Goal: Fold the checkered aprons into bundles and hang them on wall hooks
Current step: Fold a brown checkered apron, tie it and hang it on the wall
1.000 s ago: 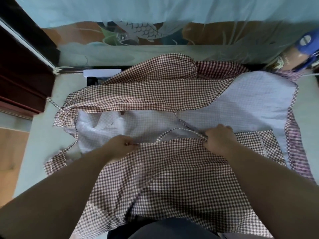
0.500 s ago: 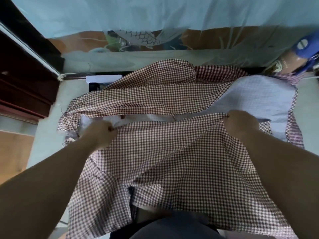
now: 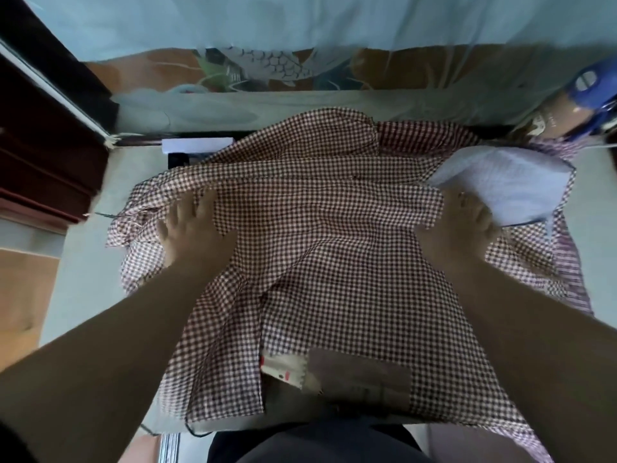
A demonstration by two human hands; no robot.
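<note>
On the counter (image 3: 86,269), head view only: the checkered apron (image 3: 317,228) lies spread across the surface, its near portion turned up over the far portion so that the two checkered layers meet along a line just beyond the fingertips. The left hand (image 3: 192,232) rests flat on the cloth with fingers spread, close to the bunched left edge. The right hand (image 3: 457,228) lies on the cloth with fingers extended forward and no pinch evident, just beside a corner of pale lining (image 3: 500,185) that remains exposed. The step in hand is judged to be flattening a lengthwise fold. To do it well, both palms should sweep outward from the middle toward the sides, driving out the diagonal wrinkles visible between the forearms. The gathered cloth at the left edge should be drawn straight before any further fold, or the bundle will come out lopsided. The exposed lining corner should be tucked under or squared with the fold line. The near hem hangs over the counter's edge, so pressure should stay even on both sides to stop the cloth sliding toward the person.
</note>
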